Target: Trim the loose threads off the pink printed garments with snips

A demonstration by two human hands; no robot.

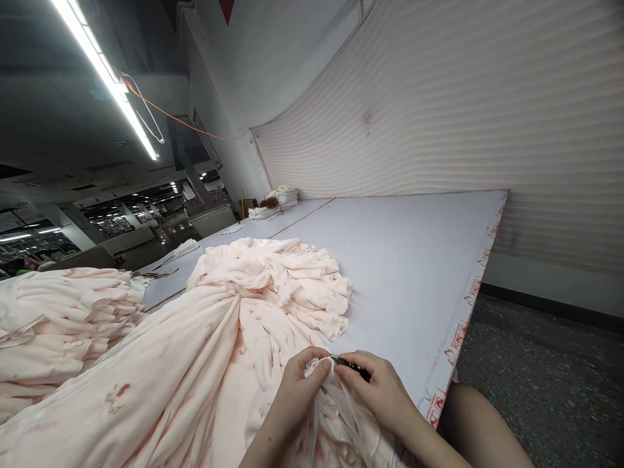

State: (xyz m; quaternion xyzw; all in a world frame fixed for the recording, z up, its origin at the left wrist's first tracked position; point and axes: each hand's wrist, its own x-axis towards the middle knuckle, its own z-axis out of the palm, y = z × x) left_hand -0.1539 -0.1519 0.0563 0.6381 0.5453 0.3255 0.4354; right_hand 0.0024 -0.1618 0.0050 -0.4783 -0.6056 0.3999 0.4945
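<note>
Grey bench (414, 260), factory hall behind. Left hand (297, 390) fingers pinched on pale pink fabric (195, 364) edge at 6 o'clock; right hand (383, 390) fingers clamped on small dark tool (351, 368). Fabric likely light, soft, slippery; best gripped at bunched edge.

Left hand (297, 387), right hand (383, 390) close together, fingers (314, 356) pinched.
</note>
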